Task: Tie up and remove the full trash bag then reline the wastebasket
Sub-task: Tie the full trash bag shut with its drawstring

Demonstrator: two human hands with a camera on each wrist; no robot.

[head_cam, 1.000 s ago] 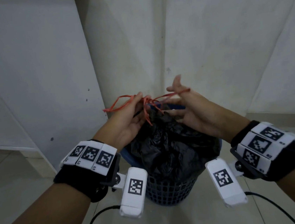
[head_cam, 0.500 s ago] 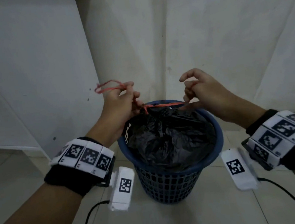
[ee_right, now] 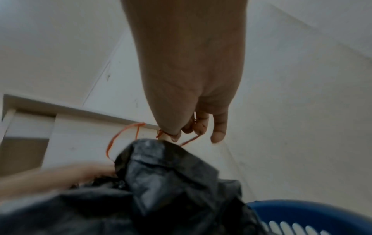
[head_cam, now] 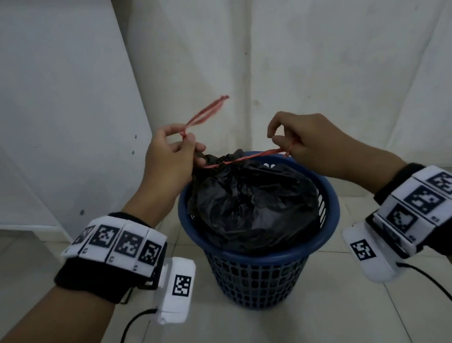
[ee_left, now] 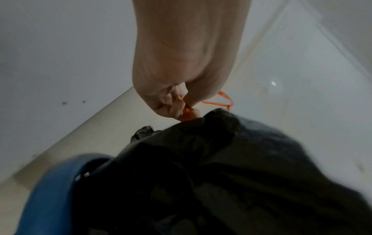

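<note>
A full black trash bag (head_cam: 254,204) bulges out of a blue mesh wastebasket (head_cam: 262,277) that stands on the floor in a wall corner. A red drawstring (head_cam: 248,157) is cinched round the bag's gathered neck. My left hand (head_cam: 173,156) pinches one end of the string at the neck, and its loop (head_cam: 207,113) sticks up behind. My right hand (head_cam: 297,140) pinches the other end, drawn taut to the right. In the wrist views the left hand (ee_left: 181,109) and the right hand (ee_right: 187,128) pinch the string just above the bag (ee_left: 221,174) (ee_right: 171,182).
White walls (head_cam: 347,58) meet right behind the basket, and a white panel (head_cam: 43,107) leans at the left. Pale floor tiles (head_cam: 266,336) lie in front. Black cables (head_cam: 125,338) trail from both wrist cameras down to the floor.
My hands have moved apart, left and right, drawing the red string tight round the bag's neck. The loop behind my left hand has swung upward.
</note>
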